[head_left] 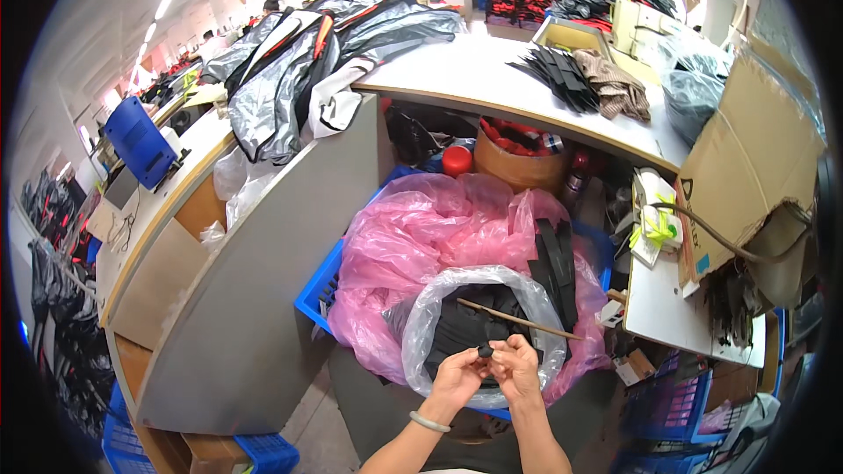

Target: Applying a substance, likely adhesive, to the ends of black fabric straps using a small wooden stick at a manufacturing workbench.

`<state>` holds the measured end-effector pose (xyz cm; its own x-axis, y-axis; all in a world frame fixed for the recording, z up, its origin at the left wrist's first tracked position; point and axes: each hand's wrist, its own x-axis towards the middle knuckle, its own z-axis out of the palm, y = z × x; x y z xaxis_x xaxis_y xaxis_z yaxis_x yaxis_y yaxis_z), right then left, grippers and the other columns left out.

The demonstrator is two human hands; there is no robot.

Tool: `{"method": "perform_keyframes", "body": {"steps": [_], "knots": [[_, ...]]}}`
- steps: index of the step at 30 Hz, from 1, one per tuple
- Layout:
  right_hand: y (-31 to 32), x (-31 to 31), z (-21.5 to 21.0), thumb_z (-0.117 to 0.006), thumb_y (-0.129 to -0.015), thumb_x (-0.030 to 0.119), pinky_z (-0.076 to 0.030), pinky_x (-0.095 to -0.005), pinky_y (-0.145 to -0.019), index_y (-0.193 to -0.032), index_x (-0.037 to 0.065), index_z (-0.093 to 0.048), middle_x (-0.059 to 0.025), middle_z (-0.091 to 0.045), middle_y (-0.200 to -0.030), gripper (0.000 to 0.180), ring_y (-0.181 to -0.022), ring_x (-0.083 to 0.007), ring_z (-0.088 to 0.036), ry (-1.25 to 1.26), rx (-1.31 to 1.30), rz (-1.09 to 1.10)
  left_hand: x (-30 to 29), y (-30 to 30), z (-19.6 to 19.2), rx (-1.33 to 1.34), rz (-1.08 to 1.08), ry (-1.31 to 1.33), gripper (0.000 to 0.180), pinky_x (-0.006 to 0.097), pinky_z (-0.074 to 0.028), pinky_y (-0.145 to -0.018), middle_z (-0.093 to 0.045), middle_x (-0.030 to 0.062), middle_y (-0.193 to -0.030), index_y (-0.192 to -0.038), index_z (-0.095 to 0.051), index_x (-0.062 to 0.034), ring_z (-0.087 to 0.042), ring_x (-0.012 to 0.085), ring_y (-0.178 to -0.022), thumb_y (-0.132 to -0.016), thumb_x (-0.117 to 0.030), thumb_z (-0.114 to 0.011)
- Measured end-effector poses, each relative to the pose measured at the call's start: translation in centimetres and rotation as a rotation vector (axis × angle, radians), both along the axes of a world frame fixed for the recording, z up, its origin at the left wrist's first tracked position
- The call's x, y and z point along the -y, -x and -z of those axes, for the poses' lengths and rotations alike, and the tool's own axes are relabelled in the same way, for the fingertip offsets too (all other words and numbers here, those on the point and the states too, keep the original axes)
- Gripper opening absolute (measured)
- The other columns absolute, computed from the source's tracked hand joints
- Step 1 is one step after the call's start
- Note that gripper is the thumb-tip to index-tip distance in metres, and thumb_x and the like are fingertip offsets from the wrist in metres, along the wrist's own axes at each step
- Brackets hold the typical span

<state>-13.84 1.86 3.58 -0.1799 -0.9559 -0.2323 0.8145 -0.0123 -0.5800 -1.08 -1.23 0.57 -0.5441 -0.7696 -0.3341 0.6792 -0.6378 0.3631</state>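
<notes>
My left hand (458, 379) and my right hand (516, 367) meet over a clear plastic bag (420, 333), fingertips pinched together. Between them is a small black piece (485, 351), too small to name more exactly. Inside the open bag lie dark, flat black pieces (461, 320). A thin brown stick (527, 323) lies slantwise across the bag's mouth, just beyond my fingers. Pink plastic sheeting (413, 228) is heaped behind and around the bag, in a blue crate (320, 290). Black strips (555, 272) lie on the sheeting to the right.
A grey panel (263, 298) rises on the left. Ahead, a white table (457, 61) carries silver-and-black covers (281, 79), black flat pieces (558, 79) and brown cloth (615, 83). Beneath it stand a round brown container (518, 162) and a red-capped item (457, 161). Cardboard (746, 149) stands at right.
</notes>
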Motion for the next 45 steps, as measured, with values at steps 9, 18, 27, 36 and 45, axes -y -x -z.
{"method": "perform_keyframes", "body": {"steps": [9, 18, 27, 36, 45], "knots": [[-0.3, -0.3, -0.5, -0.058, -0.076, -0.009, -0.038, -0.0205, -0.039, -0.091, 0.007, -0.038, -0.0106, -0.06, -0.079, 0.029, -0.047, -0.0077, -0.047, -0.08, -0.44, 0.136, -0.7, 1.4, -2.6, 0.802, -0.256, 0.707, 0.01, 0.02, -0.036, -0.052, -0.052, 0.0006, -0.092, -0.077, -0.064, 0.002, -0.047, 0.0054, -0.062, -0.078, -0.007, -0.066], [-3.2, 0.8, -2.5, -0.054, -0.073, -0.013, -0.035, -0.0218, -0.041, -0.093, 0.008, -0.045, -0.0094, -0.058, -0.082, 0.03, -0.05, -0.0091, -0.044, -0.048, -0.032, 0.228, 1.9, 0.9, -2.9, 0.139, -0.072, 0.007, 0.031, 0.028, -0.048, -0.051, -0.062, 0.01, -0.07, -0.084, -0.061, 0.0034, -0.059, 0.0183, -0.055, -0.091, -0.025, -0.054], [-2.7, 1.6, -4.1, -0.065, -0.072, -0.008, -0.043, -0.021, -0.046, -0.097, -0.002, -0.058, -0.0044, -0.059, -0.081, 0.027, -0.058, -0.007, -0.053, -0.04, -0.408, -0.002, 0.9, -0.6, -3.6, 0.314, -0.183, 0.232, 0.018, 0.02, -0.037, -0.057, -0.051, -0.0023, -0.089, -0.083, -0.06, -0.0045, -0.046, 0.0049, -0.064, -0.089, -0.022, -0.061], [-3.4, 1.6, -3.7, -0.056, -0.071, -0.012, -0.038, -0.0187, -0.041, -0.091, 0.003, -0.055, -0.0036, -0.058, -0.076, 0.025, -0.053, -0.0062, -0.05, -0.019, -0.43, 0.167, 0.8, -0.6, -5.2, 0.446, -0.193, 0.371, 0.023, 0.017, -0.028, -0.043, -0.044, -0.0056, -0.056, -0.073, -0.053, -0.0075, -0.038, 0.0014, -0.048, -0.088, -0.023, -0.062], [-2.3, 0.7, -2.7, -0.056, -0.073, -0.01, -0.032, -0.0192, -0.035, -0.097, 0.004, -0.054, -0.0015, -0.053, -0.066, 0.028, -0.04, -0.005, -0.034, -0.014, 0.342, -0.112, 1.7, -1.7, -5.9, 0.242, -0.035, 0.326, 0.028, 0.018, -0.028, -0.041, -0.044, -0.0045, -0.057, -0.071, -0.05, -0.0092, -0.039, 0.0027, -0.046, -0.09, -0.027, -0.058]]}}
